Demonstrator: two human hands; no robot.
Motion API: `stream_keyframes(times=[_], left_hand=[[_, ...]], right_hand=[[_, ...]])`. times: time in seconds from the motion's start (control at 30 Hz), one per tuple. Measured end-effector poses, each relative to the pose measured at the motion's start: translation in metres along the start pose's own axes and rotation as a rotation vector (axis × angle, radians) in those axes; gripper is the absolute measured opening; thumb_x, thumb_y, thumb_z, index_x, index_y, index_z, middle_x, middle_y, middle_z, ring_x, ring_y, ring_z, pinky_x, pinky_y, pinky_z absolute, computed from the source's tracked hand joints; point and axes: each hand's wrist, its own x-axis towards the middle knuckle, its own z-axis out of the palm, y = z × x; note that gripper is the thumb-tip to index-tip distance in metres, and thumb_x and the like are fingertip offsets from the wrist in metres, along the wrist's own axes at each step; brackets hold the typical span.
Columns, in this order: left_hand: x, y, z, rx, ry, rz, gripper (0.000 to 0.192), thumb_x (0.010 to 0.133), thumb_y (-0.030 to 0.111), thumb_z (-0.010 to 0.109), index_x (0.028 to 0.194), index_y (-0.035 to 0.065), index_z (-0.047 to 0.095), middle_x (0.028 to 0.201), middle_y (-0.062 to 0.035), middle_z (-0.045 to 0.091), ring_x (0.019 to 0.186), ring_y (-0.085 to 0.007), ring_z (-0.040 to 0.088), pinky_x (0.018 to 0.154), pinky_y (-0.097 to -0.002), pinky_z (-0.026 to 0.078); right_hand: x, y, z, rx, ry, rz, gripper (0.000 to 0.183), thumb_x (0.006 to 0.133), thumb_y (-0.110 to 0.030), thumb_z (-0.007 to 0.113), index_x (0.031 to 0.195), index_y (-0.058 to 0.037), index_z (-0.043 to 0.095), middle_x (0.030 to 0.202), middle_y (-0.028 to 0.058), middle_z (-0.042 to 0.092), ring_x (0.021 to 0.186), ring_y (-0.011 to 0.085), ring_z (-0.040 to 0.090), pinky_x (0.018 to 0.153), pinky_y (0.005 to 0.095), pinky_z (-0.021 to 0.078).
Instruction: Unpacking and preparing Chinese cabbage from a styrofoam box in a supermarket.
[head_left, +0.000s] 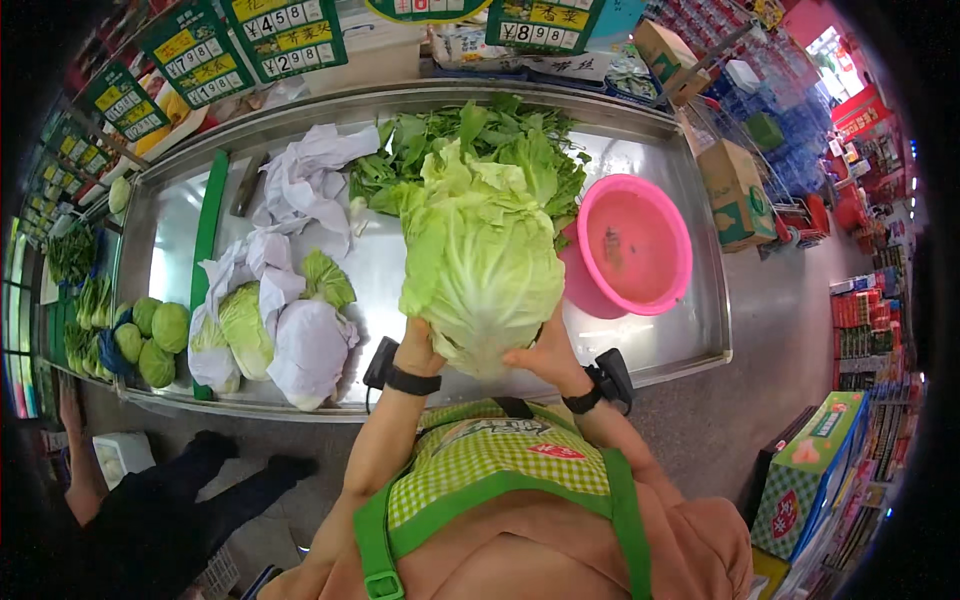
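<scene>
A large head of leafy Chinese cabbage is held up in front of me, its pale base towards my body. My left hand grips the lower left side, with the fingers mostly hidden beneath. On the lower right, my right hand holds it with the thumb across the base. Behind the cabbage lies a heap of loose green leaves. To its right stands a pink plastic bucket with murky liquid in it. Paper-wrapped cabbages lie to the left, near a partly bare cabbage.
Crumpled white paper and a dark-handled tool lie on the metal counter. A green divider separates round cabbages. Price signs hang over the far edge. Another person stands at lower left; cartons stand right.
</scene>
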Motion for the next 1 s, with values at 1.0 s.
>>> stream_keyframes(times=[1.0], left_hand=[[0.019,-0.011,-0.013,-0.479,0.018,-0.186,0.061,0.083,0.046,0.039,0.128,0.0071,0.028,0.128,-0.0123,0.036,0.115,-0.0288,0.037,0.095,-0.0438,0.032]], right_hand=[[0.006,-0.05,0.018,-0.544,-0.066,0.11,0.065,0.061,-0.012,0.073,0.114,0.0003,0.037,0.1,0.007,0.048,0.091,0.011,0.048,0.074,0.0232,0.0398]])
